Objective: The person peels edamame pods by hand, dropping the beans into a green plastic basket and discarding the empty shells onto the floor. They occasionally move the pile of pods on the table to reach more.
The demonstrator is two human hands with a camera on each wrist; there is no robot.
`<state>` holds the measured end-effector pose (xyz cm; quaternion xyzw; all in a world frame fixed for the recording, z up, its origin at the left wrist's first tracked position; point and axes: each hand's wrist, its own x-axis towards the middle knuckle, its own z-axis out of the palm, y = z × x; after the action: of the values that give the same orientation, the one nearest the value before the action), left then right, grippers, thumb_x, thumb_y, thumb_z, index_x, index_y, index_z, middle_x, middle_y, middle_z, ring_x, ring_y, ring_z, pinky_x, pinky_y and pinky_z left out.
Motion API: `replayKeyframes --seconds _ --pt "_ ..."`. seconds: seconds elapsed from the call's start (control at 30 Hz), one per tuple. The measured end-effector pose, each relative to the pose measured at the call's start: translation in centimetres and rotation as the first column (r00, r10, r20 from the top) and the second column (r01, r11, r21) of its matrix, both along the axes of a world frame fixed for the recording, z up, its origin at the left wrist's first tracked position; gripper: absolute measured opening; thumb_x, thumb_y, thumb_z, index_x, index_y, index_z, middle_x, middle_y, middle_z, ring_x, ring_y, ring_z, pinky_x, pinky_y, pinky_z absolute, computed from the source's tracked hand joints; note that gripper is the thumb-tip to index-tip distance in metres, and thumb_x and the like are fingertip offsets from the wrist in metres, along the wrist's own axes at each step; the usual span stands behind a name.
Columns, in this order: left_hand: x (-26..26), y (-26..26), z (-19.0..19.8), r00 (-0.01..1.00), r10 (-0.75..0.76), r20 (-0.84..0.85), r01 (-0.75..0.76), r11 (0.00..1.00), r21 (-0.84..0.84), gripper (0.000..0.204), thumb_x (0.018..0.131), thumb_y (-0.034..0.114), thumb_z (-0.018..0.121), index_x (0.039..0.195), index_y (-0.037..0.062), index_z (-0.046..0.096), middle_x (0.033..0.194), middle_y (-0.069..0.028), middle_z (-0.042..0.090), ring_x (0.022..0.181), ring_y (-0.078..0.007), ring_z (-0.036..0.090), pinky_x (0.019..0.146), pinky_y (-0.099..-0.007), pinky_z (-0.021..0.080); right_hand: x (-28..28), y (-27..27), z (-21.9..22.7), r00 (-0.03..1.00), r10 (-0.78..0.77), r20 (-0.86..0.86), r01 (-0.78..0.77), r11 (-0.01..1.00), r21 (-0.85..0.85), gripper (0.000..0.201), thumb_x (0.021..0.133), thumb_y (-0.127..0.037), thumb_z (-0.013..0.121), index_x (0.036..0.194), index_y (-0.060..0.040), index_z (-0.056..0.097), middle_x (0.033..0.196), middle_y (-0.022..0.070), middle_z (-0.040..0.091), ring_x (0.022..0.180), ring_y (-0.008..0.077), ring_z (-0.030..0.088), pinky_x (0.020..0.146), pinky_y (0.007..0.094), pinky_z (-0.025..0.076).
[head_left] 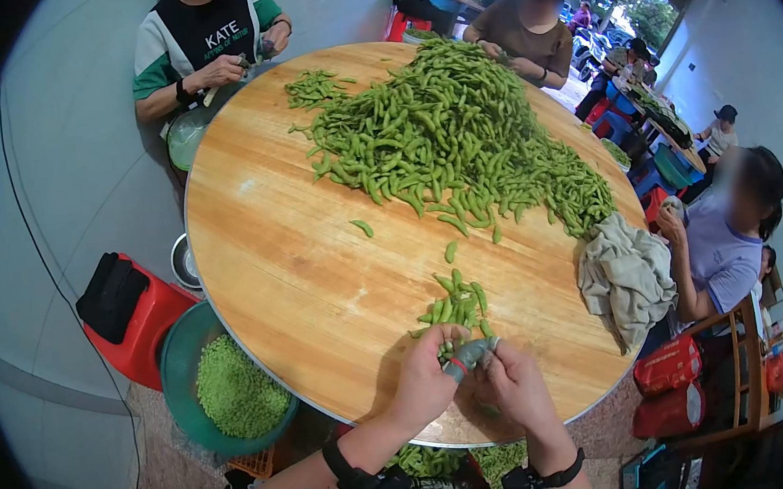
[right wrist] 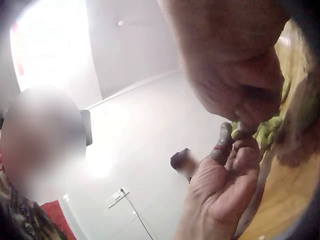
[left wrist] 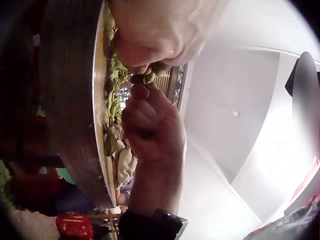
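Both hands meet close over the near edge of a round wooden table (head_left: 269, 257). My left hand (head_left: 422, 380) has a grey cover (head_left: 467, 359) with a red band on its thumb, and its fingers are curled round a green soybean pod (right wrist: 236, 134). Right beside it, my right hand (head_left: 519, 389) pinches at the same pod, its fingertips against the left ones. The fingers hide most of the pod. Just beyond the hands lies a small group of loose pods (head_left: 455, 306). A large heap of soybean pods (head_left: 446, 124) covers the far side of the tabletop.
A crumpled cloth (head_left: 625, 272) lies at the table's right edge. Down to the left stand a green basin (head_left: 171, 373) of shelled beans and a red stool (head_left: 147, 323) with a black bag. Other people sit around this table and others behind.
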<state>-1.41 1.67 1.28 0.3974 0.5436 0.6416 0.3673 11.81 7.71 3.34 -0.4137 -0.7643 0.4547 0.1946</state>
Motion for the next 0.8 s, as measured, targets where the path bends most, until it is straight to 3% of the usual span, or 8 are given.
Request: replayKeyframes --seconds 0.1,0.2,0.3,0.5,0.6,0.73,0.77,0.8 --pt "-0.2 0.2 -1.1 0.996 0.051 0.071 -0.051 0.999 -0.001 0.017 0.081 0.000 0.054 0.098 0.0033 0.055 0.086 -0.0001 0.056 0.082 -0.0096 0.051 0.072 -0.0217 0.042 -0.9 0.3 0.6 0.999 -0.044 -0.024 0.042 0.996 -0.079 0.015 0.087 -0.010 0.049 0.078 0.0021 0.049 0.058 0.0150 0.048 0.053 0.0187 0.050 0.051 0.0326 0.040" --pt "-0.2 0.0 -1.4 0.887 -0.018 0.461 0.054 0.996 -0.065 0.022 0.083 0.000 0.051 0.105 0.0027 0.055 0.089 0.0008 0.057 0.080 -0.0080 0.051 0.067 -0.0188 0.042 -1.5 -0.3 0.5 1.000 0.014 -0.017 -0.010 0.978 0.207 0.016 0.088 -0.013 0.051 0.077 -0.0005 0.051 0.058 -0.0012 0.048 0.053 0.0078 0.046 0.048 0.0247 0.038" --pt "0.2 0.3 -2.4 0.975 -0.008 0.221 0.019 0.999 -0.048 0.027 0.083 -0.002 0.049 0.109 0.0030 0.055 0.092 0.0008 0.057 0.078 -0.0058 0.051 0.061 -0.0170 0.041 -1.5 -1.3 0.6 0.991 0.002 0.137 -0.059 0.909 0.413 0.015 0.084 -0.013 0.055 0.082 0.0016 0.052 0.060 0.0154 0.050 0.056 0.0161 0.051 0.052 0.0320 0.041" --pt "-0.1 0.0 -1.9 0.992 0.012 -0.126 -0.011 1.000 0.011 0.030 0.078 -0.006 0.048 0.103 0.0037 0.061 0.087 -0.0031 0.061 0.077 -0.0104 0.055 0.063 -0.0214 0.045 -0.2 -0.6 0.0 0.989 -0.150 0.001 0.150 0.987 0.058 0.013 0.082 -0.011 0.058 0.083 0.0021 0.055 0.062 0.0137 0.054 0.058 0.0168 0.055 0.055 0.0312 0.042" --pt "0.6 -0.2 -2.3 0.947 0.012 -0.321 0.035 0.990 0.140 0.026 0.081 -0.006 0.044 0.101 0.0024 0.057 0.086 -0.0041 0.058 0.075 -0.0114 0.055 0.063 -0.0231 0.044 -0.6 -1.2 0.7 0.956 -0.180 -0.232 0.231 0.949 0.215 0.011 0.083 -0.009 0.057 0.083 0.0019 0.057 0.063 0.0105 0.055 0.059 0.0146 0.054 0.055 0.0291 0.043" --pt "-0.2 -1.1 -1.2 0.905 -0.264 0.333 0.301 0.951 -0.064 0.022 0.083 -0.005 0.044 0.101 0.0052 0.051 0.087 -0.0028 0.054 0.073 -0.0092 0.051 0.060 -0.0191 0.039 1.5 -0.6 -0.1 0.981 -0.103 -0.162 0.147 0.945 0.292 0.013 0.085 -0.011 0.056 0.084 0.0021 0.057 0.065 0.0060 0.057 0.060 0.0112 0.054 0.056 0.0251 0.044" --pt "-0.6 -1.3 -1.2 0.744 -0.260 0.616 0.358 0.933 -0.038 0.021 0.084 -0.004 0.044 0.101 0.0062 0.050 0.087 -0.0026 0.053 0.073 -0.0085 0.049 0.059 -0.0173 0.037 2.4 -0.7 1.0 0.920 -0.188 -0.345 0.191 0.981 -0.026 0.014 0.085 -0.012 0.055 0.083 0.0020 0.058 0.066 0.0049 0.057 0.060 0.0106 0.054 0.056 0.0243 0.044" --pt "-1.1 -1.5 -1.4 0.780 -0.230 0.582 0.305 0.952 -0.032 0.021 0.084 -0.003 0.044 0.101 0.0074 0.051 0.088 -0.0019 0.053 0.071 -0.0063 0.045 0.054 -0.0145 0.032 3.2 -0.4 1.6 0.819 -0.310 -0.483 0.154 0.929 -0.336 0.016 0.086 -0.013 0.054 0.082 0.0020 0.058 0.066 0.0039 0.057 0.060 0.0099 0.054 0.055 0.0236 0.043"
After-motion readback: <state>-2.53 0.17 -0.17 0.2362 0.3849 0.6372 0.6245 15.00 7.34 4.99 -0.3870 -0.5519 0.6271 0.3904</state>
